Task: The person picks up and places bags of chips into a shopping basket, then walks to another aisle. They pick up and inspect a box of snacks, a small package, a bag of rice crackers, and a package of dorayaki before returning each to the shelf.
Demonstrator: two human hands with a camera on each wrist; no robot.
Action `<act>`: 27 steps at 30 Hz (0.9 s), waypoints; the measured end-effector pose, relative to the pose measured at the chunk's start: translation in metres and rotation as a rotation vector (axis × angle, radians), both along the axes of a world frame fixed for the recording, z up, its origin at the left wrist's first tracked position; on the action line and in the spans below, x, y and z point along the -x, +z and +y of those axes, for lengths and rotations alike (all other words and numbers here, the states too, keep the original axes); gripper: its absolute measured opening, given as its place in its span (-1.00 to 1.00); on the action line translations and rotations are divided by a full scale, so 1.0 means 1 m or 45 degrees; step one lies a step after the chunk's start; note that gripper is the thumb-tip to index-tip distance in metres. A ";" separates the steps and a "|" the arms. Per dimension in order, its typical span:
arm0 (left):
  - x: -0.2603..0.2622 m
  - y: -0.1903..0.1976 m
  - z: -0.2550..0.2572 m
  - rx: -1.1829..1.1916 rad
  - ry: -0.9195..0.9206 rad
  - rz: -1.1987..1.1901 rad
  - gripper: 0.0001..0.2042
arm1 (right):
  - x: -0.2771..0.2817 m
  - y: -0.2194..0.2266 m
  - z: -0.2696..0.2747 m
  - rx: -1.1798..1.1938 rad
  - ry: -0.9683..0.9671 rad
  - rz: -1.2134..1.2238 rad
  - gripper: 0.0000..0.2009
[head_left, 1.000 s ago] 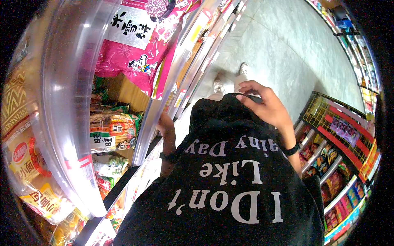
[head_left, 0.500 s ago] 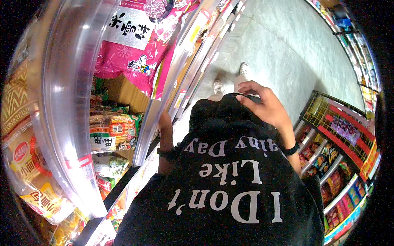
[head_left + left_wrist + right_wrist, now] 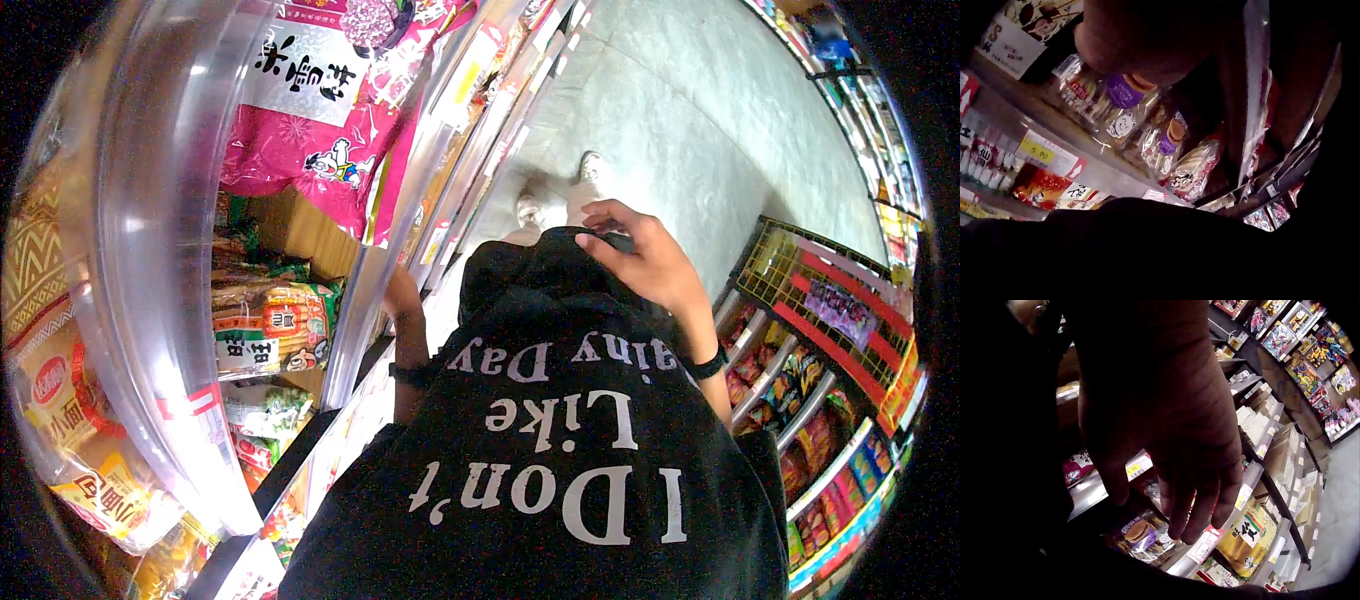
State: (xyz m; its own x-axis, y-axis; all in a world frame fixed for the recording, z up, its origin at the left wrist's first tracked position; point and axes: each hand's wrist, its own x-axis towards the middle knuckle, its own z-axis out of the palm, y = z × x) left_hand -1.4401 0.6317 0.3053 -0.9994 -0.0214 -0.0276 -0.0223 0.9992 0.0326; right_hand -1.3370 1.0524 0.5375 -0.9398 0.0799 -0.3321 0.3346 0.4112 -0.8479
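In the head view my left hand [image 3: 403,298] is at the front edge of the left shelf, beside its clear plastic lip [image 3: 357,310]; its fingers are mostly hidden. The left wrist view shows this hand [image 3: 1141,44] as a dark shape overlapping clear snack packs with purple labels [image 3: 1124,92]. My right hand [image 3: 650,262] hangs in front of the black shirt [image 3: 570,420], fingers loosely bent and holding nothing. From the right wrist, that hand [image 3: 1166,437] points downward with fingers relaxed, and the shelves appear beyond it.
A pink snack bag [image 3: 300,150] and brown-and-green packs [image 3: 275,320] fill the left shelf. Bread bags [image 3: 75,400] are at the far left. At right is a rack [image 3: 820,300] with a yellow wire grid. Grey floor [image 3: 690,130] runs between the shelves.
The left shelf and its pink bag sit slightly further left in the head view. The left hand shifts slightly at the shelf edge; the right hand keeps its pose.
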 end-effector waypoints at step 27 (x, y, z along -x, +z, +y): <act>0.117 0.085 0.201 -0.636 -0.757 -0.005 -0.28 | -0.007 0.002 0.010 -0.073 0.042 -0.025 -0.54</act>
